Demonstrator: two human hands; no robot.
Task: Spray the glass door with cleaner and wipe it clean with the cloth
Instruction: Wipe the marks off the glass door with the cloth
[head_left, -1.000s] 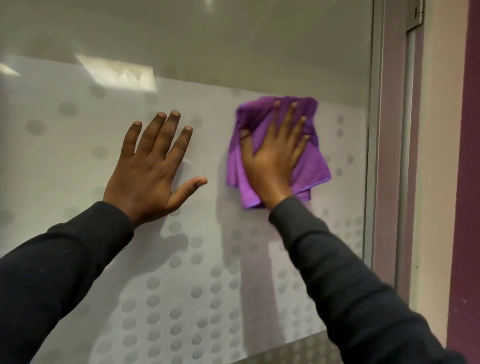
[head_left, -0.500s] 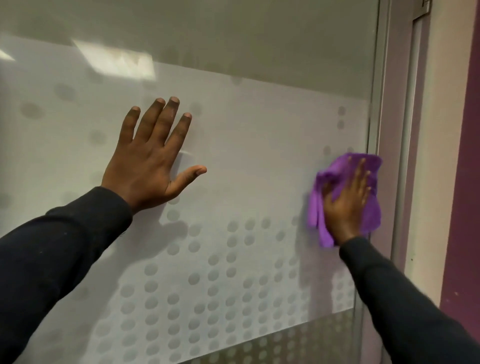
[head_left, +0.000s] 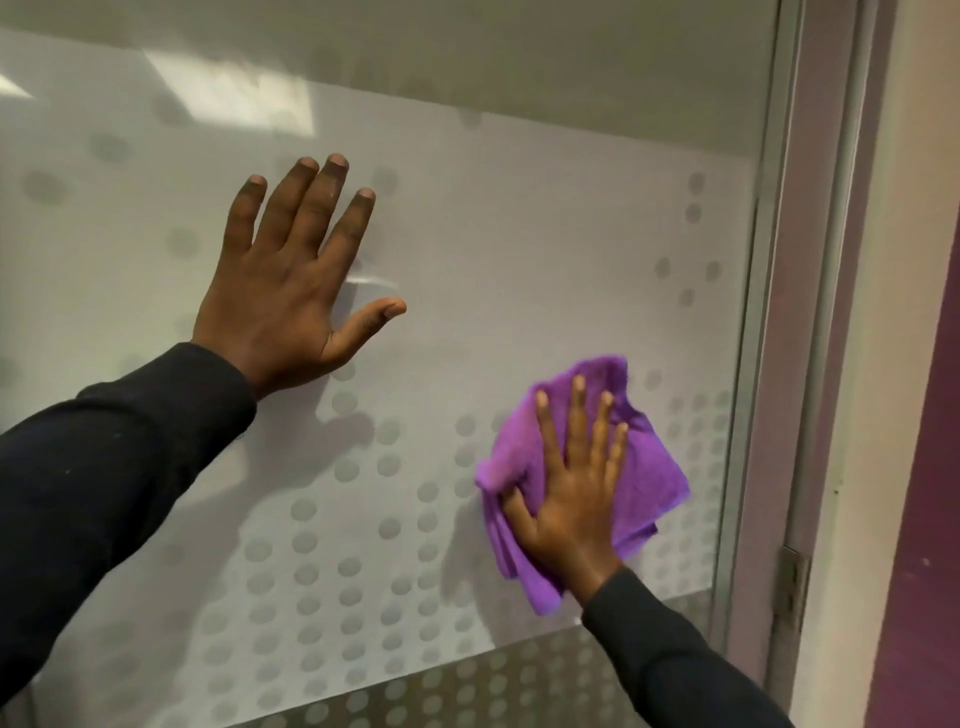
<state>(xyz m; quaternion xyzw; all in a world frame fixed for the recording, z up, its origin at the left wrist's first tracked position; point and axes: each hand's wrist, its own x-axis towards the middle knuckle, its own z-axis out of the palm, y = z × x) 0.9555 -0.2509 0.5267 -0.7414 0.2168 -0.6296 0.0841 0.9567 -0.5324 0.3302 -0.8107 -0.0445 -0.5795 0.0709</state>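
Note:
The glass door (head_left: 519, 234) fills the view, frosted with a band of grey dots across its lower half. My left hand (head_left: 291, 286) lies flat on the glass at upper left, fingers spread, holding nothing. My right hand (head_left: 571, 493) presses a crumpled purple cloth (head_left: 649, 483) flat against the glass at lower right, fingers spread over it. The cloth sits a little left of the door's right edge. No spray bottle is in view.
A grey metal door frame (head_left: 779, 312) runs down the right side, with a hinge (head_left: 792, 582) low on it. Beyond it are a pale wall strip (head_left: 883, 364) and a dark purple wall (head_left: 930, 519). A ceiling light reflects in the glass at upper left.
My right hand has swept the cloth from the upper middle of the glass out to the right edge, then down and slightly back left. My left hand has stayed flat on the glass.

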